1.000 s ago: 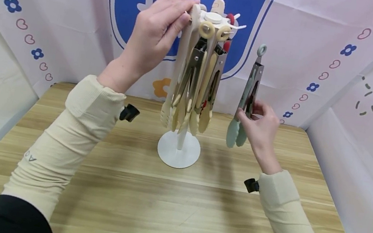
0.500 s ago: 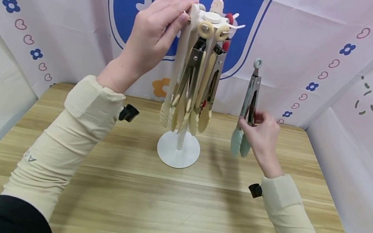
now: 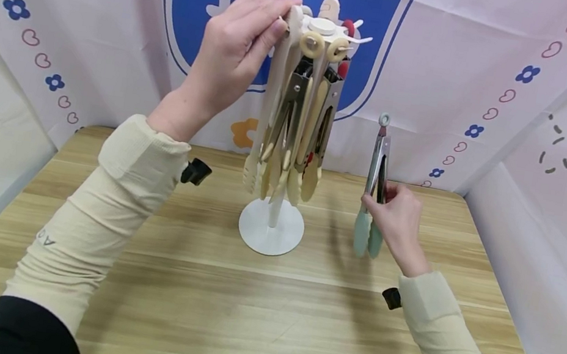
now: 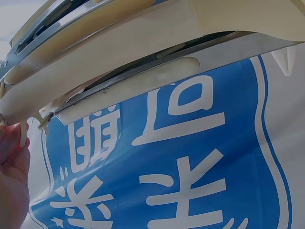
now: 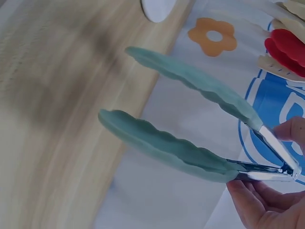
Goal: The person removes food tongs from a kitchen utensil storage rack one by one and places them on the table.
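Observation:
A pair of tongs with pale green scalloped heads and metal arms is pinched in my right hand, right of the rack. It stands upright, ring end up; whether its tips touch the table I cannot tell. In the right wrist view the green heads are spread apart, with thumb and fingers on the metal arms. My left hand grips the top left edge of a white utensil rack, fingers over it and thumb below. From the rack hang several cream-handled utensils, including metal-armed tongs; a red utensil is partly hidden.
The rack's round white base stands on a wooden table. Behind hangs a white cloth with a blue printed emblem. White walls border the table at the sides.
My right hand has lowered the green tongs towards the table, bringing them slightly nearer me. Their arms look more upright now. My left hand stays at the top of the rack.

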{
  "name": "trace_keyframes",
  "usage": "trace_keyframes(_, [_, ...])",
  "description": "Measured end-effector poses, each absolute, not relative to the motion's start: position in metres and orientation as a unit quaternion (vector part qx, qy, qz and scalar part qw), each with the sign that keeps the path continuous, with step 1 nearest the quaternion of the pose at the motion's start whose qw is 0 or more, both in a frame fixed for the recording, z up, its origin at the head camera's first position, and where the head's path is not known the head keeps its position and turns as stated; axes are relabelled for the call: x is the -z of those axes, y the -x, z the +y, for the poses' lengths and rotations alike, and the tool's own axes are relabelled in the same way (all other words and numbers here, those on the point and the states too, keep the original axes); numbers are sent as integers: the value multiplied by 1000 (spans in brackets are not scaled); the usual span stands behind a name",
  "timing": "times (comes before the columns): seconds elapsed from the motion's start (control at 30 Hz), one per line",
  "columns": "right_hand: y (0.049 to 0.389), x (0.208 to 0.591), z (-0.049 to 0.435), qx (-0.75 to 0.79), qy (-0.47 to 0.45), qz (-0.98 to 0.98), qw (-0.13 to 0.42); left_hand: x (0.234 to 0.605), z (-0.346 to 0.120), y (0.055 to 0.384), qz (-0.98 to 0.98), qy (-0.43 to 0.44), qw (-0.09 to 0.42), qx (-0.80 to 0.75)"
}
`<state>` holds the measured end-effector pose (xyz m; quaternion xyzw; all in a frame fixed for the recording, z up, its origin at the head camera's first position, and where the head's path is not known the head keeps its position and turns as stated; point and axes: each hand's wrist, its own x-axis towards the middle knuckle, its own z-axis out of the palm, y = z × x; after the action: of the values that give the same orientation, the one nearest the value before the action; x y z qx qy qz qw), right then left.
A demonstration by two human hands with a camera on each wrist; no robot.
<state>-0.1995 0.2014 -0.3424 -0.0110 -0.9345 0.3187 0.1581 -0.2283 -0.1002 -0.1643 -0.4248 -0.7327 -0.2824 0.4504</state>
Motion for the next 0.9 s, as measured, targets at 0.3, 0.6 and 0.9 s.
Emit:
trace_keyframes(0.3, [195,355,205,-299,12,-947,115,165,-100,228,-732,422,450,289])
trace_keyframes(0.6, [193,370,205,-283,24,-956,71,165,-100,228,-731,420,451,293])
trace_keyframes(0.9, [191,381,204,-265,46,-963,5,165,-100,228,-730,423,452,291])
